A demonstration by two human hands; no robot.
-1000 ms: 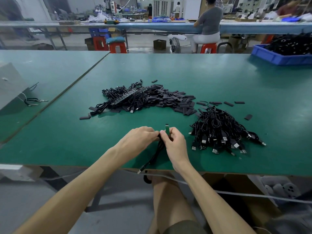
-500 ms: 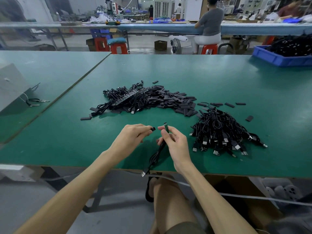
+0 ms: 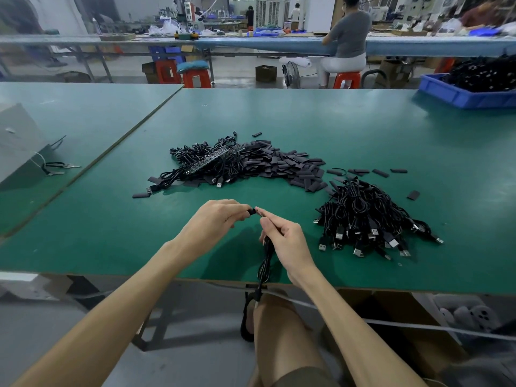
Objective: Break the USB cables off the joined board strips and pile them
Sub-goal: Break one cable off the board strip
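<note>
My left hand pinches a small black piece at its fingertips, close to the green table's front edge. Right beside it, my right hand grips a black USB cable whose loose end hangs down over the table edge. The two hands' fingertips almost touch. A pile of separated black cables with silver plugs lies to the right of my right hand. Farther back lies a heap of cables on joined board strips, next to several black flat pieces.
A blue bin full of black cables stands at the table's far right. A grey box sits on the left table. A few loose black pieces are scattered near the pile. A person sits on a red stool beyond the table.
The hands pulled apart half a second ago, the left taking a small black piece. Now their fingertips are close together again, and the cable's board tip no longer sticks up above my right hand.
</note>
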